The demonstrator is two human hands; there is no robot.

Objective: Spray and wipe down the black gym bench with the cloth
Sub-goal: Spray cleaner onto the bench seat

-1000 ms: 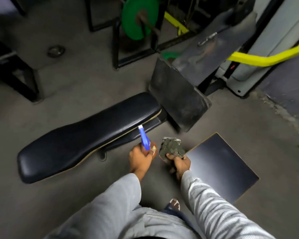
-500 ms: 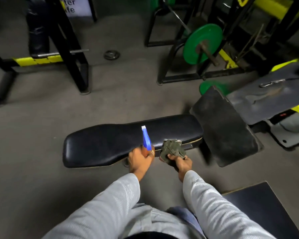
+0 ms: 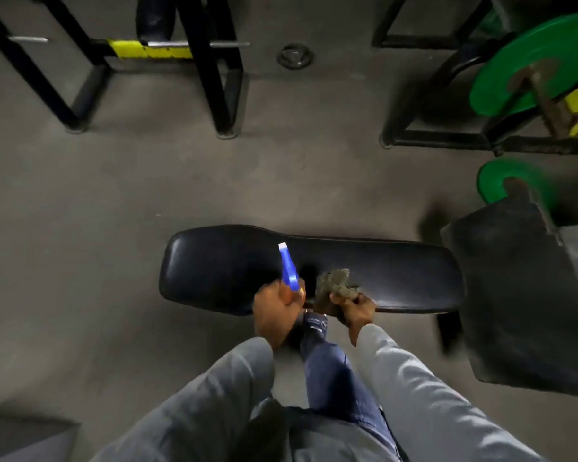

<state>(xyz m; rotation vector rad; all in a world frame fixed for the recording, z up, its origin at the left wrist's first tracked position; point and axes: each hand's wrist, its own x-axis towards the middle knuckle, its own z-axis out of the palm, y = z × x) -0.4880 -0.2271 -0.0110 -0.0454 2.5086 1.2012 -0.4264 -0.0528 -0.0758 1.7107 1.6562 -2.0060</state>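
Left grip is wrapping its fingers around the blue spray bottle, whose white-tipped nozzle is pointing up and away from me over the near edge of the black gym bench. Right grip is clutching the bunched grey-green cloth, fingers curled into it; the cloth is sitting just above the near edge of the bench pad, and I cannot tell whether it is touching the pad.

Head view, further findings: the bench is lying across the frame directly ahead of me, its long black pad running left to right on the grey floor, the wider rounded end at the left. My two grips are hanging close together, near the middle of the pad's near side. Both of my sleeves are light grey. My leg in blue denim is showing between the forearms, with a dark shoe just beside the bench's near edge.

At the right end of the bench, a large dark pad is standing tilted. Beyond it, two green weight plates are sitting on a black frame. At the far left, a black rack with a yellow band is standing on the floor, and a small round dark disc is lying near it. The picture is slightly blurred.
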